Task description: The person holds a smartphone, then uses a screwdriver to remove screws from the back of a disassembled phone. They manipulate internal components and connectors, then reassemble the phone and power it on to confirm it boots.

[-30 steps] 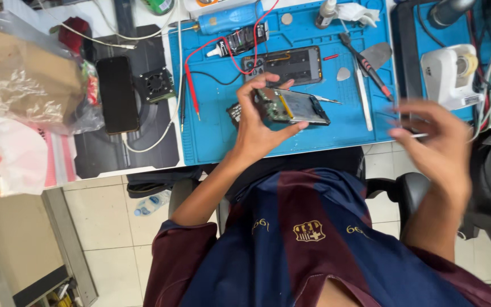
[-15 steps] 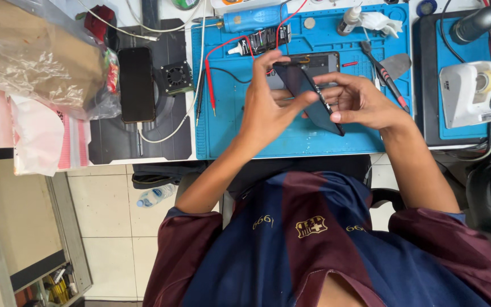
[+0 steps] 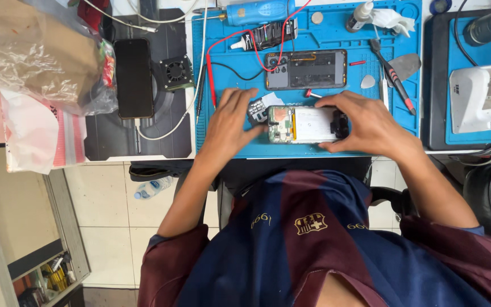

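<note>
An opened phone (image 3: 308, 124) with its back off, showing a white battery and circuit board, lies flat on the blue work mat (image 3: 223, 142) near the front edge. My left hand (image 3: 229, 120) grips its left end with the fingers spread over the mat. My right hand (image 3: 366, 126) holds its right end from above. Just beyond lies a second phone body (image 3: 306, 70), dark and face down, with red wires crossing it.
A black phone (image 3: 133, 78) and small fan (image 3: 176, 71) rest on a dark mat at left, beside a plastic bag (image 3: 29, 54). A blue tool (image 3: 259, 11), screwdriver (image 3: 392, 74), metal pick (image 3: 406, 65) and white tape dispenser (image 3: 478, 96) lie at the back and right.
The phone was held up in my left hand, then tilted between both hands. Now it lies flat on the mat with both hands on its ends.
</note>
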